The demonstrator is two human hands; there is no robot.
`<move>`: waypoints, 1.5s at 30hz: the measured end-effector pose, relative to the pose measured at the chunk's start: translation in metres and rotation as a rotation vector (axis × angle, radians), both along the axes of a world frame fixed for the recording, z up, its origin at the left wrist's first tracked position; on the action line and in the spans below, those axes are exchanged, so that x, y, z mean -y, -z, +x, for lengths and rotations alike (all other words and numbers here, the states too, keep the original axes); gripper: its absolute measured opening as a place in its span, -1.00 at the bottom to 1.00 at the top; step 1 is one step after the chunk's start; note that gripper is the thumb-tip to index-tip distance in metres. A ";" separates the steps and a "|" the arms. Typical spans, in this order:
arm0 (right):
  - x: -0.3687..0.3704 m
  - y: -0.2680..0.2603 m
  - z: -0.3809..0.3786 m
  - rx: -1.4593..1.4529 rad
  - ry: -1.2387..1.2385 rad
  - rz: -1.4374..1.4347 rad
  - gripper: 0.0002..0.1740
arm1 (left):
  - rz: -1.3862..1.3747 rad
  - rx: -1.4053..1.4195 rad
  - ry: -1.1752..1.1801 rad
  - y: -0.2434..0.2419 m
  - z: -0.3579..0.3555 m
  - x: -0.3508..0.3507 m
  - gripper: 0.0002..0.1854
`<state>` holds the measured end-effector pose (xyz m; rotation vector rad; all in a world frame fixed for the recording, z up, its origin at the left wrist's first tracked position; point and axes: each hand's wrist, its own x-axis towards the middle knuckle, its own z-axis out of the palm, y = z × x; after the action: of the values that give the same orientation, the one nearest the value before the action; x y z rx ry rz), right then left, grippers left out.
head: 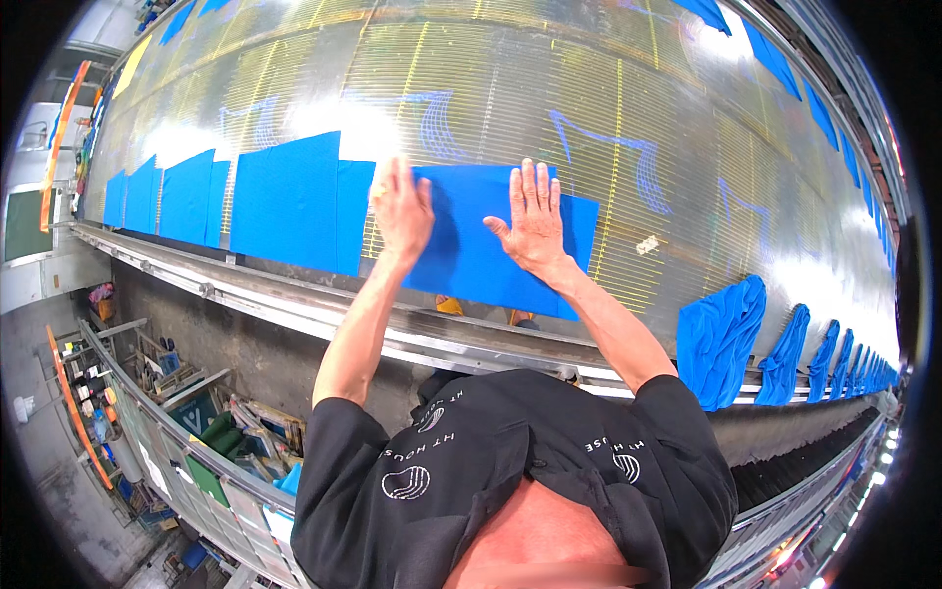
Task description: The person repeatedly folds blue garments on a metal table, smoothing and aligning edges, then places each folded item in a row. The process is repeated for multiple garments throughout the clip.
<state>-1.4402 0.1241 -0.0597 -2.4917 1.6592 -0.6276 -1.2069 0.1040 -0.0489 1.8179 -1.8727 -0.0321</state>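
A blue fabric panel (471, 250) lies spread on the long metal printing table (471, 51), right in front of me. My right hand (536, 217) is flat on the right part of this panel, palm down, thumb held out. At the panel's left edge is my left hand (403, 217), also palm down, its fingertips slightly blurred. Neither hand grips anything. A narrower blue strip shows along the panel's right side. To the left, a flat blue panel (283, 202) lies in a row with more flat pieces.
A metal rail (294, 309) runs along the table's near edge. Crumpled blue fabric (721, 339) hangs over that edge on the right, with several similar bundles beyond. Blue outlines (611, 140) and yellow lines mark the tabletop. Wooden frames (265, 427) stand behind me at lower left.
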 end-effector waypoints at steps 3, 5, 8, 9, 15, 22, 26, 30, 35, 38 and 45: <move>0.002 0.001 0.009 -0.015 -0.075 0.055 -0.04 | 0.136 0.126 0.183 0.008 -0.009 -0.026 -0.25; 0.002 0.004 0.011 -0.098 -0.073 0.118 -0.04 | 0.295 0.205 0.177 0.013 -0.002 -0.033 -0.14; 0.000 0.008 0.011 -0.099 -0.079 0.113 -0.03 | 0.289 0.184 0.157 0.018 0.013 -0.029 -0.14; 0.003 0.008 0.010 -0.098 -0.079 0.101 -0.03 | 0.291 0.209 0.146 0.018 0.017 -0.026 -0.10; -0.001 0.008 0.011 -0.106 -0.064 0.054 -0.05 | 0.168 0.433 0.022 0.014 0.016 -0.034 -0.17; -0.019 0.004 0.014 -0.071 -0.126 0.121 -0.07 | 0.294 0.254 0.221 0.010 0.016 -0.074 -0.14; -0.037 0.000 0.014 -0.005 -0.119 0.041 -0.08 | 0.322 0.365 0.163 0.009 0.014 -0.075 -0.13; -0.064 0.000 0.005 -0.079 -0.300 0.193 -0.12 | 0.311 0.349 0.130 0.009 0.012 -0.084 -0.12; -0.072 0.000 0.003 -0.011 -0.287 0.111 -0.10 | 0.300 0.301 0.131 0.011 0.013 -0.081 -0.16; -0.093 -0.003 -0.003 -0.005 -0.325 0.056 -0.07 | 0.307 0.331 0.135 0.011 0.014 -0.078 -0.14; -0.099 0.001 -0.008 -0.070 -0.331 0.107 -0.07 | 0.329 0.324 0.127 0.011 0.014 -0.079 -0.13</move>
<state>-1.4482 0.2236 -0.0603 -2.6487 1.2177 -0.4070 -1.1927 0.1831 -0.0600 2.0115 -2.3231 -0.1018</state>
